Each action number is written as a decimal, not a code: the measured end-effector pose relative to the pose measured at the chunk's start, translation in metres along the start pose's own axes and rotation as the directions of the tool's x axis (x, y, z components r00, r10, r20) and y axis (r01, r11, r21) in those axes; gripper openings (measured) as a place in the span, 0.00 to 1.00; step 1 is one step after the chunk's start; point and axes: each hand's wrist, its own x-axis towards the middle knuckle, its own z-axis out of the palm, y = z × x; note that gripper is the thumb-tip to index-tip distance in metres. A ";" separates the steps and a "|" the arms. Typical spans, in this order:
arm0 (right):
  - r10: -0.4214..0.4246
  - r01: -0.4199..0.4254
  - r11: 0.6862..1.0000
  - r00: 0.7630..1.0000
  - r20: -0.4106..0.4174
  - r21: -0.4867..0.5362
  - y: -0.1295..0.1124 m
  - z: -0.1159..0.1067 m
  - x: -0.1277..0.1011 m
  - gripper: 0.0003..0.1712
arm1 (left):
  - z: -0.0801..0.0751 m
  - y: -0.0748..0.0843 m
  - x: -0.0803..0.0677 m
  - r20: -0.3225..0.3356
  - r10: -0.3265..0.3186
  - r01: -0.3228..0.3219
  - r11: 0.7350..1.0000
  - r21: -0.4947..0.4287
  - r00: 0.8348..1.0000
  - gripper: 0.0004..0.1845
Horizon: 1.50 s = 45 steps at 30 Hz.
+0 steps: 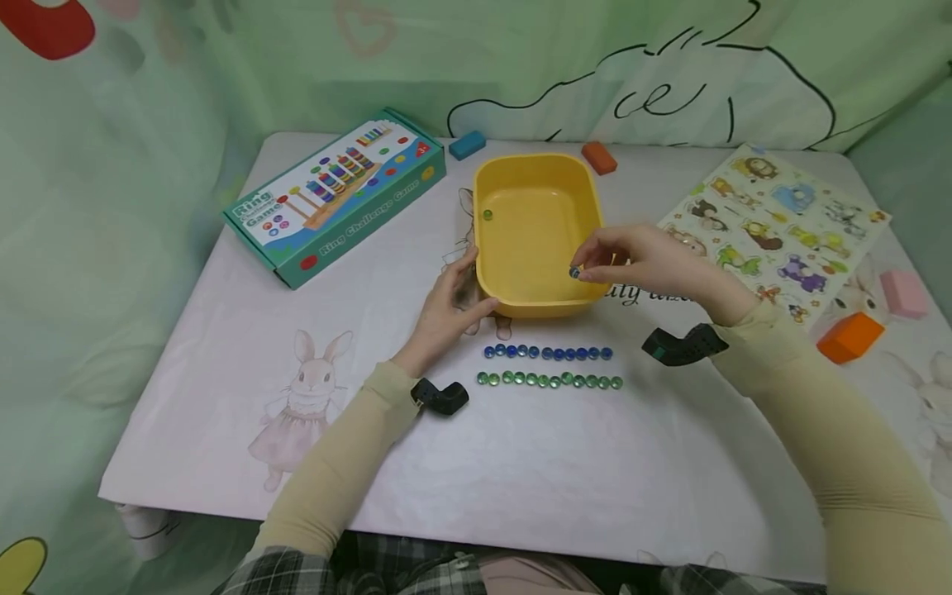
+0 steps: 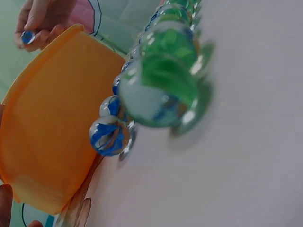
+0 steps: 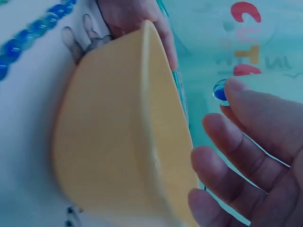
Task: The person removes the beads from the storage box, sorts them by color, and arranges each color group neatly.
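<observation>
A yellow plastic tub (image 1: 539,310) stands on the table with one green marble (image 1: 487,215) inside. Against its near left corner rests my left hand (image 1: 449,302), thumb and fingers spread along the outer wall. Above the tub's right side, my right hand (image 1: 640,260) pinches a blue marble (image 3: 219,92) between thumb and index finger; the other fingers are loosely bent. In front of the tub lie two rows of marbles, a blue row (image 1: 548,354) and, nearer the person, a green row (image 1: 554,382). The left wrist view shows a close green marble (image 2: 161,90) beside a blue one (image 2: 110,136).
A green Ring Challenge Game box (image 1: 357,223) lies at the back left. Behind the tub are a blue block (image 1: 467,145) and a red-orange block (image 1: 599,158). An animal sticker sheet (image 1: 781,223), an orange block (image 1: 850,337) and a pink block (image 1: 904,293) lie at right.
</observation>
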 end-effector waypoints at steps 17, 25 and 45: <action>-0.078 0.082 0.975 0.997 -0.028 0.207 0.056 0.038 -0.060 0.07 | -0.003 -0.001 0.000 -0.007 -0.007 0.006 1.000 -0.026 1.000 0.39; -0.007 0.004 0.985 1.000 0.017 0.173 0.076 0.049 -0.067 0.07 | -0.002 0.000 -0.001 -0.006 -0.003 0.002 0.999 -0.037 1.000 0.39; 0.069 -0.073 0.996 0.995 0.069 0.055 0.075 0.057 -0.065 0.06 | 0.000 0.000 -0.002 -0.002 0.006 -0.006 0.999 -0.037 1.000 0.39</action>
